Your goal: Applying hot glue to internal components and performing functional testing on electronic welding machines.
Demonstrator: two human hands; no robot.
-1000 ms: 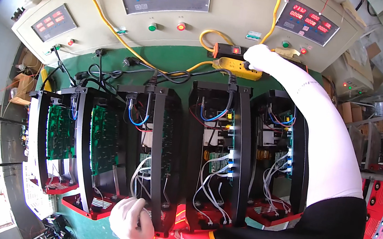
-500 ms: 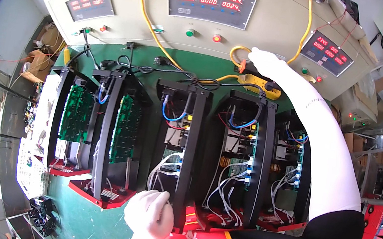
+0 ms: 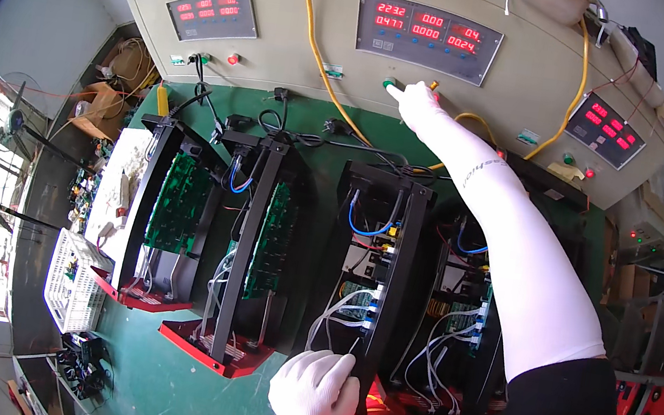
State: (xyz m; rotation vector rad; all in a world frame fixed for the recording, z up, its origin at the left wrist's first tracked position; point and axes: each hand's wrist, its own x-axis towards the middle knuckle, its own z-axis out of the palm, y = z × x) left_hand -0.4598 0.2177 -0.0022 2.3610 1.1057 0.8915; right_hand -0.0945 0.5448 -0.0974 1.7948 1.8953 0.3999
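My right hand [image 3: 421, 107], in a white glove, reaches to the grey test console. Its index finger is stretched out onto a green button [image 3: 389, 84], beside a partly covered red button [image 3: 437, 98]. A small yellowish piece shows by its knuckles; I cannot tell what it is. My left hand [image 3: 314, 396], also gloved, is curled closed at the near end of a black-framed electronic unit [image 3: 397, 277]. A thin shaft or wire shows above its fingertips; whether the hand holds it is unclear. White cables [image 3: 343, 308] and a blue cable [image 3: 367, 230] run inside that unit.
More black-framed units with red end plates [image 3: 220, 354] stand in a row on the green table [image 3: 153, 370]. Lit red displays [image 3: 428, 33] sit on the console [image 3: 300, 74]. Black power cords and yellow cables lie behind the units. A white basket [image 3: 72, 280] stands left.
My right hand has left the yellow cable and orange plug and moved left to the green button. The view has shifted right-to-left, so the units appear farther right. My left hand stays curled.
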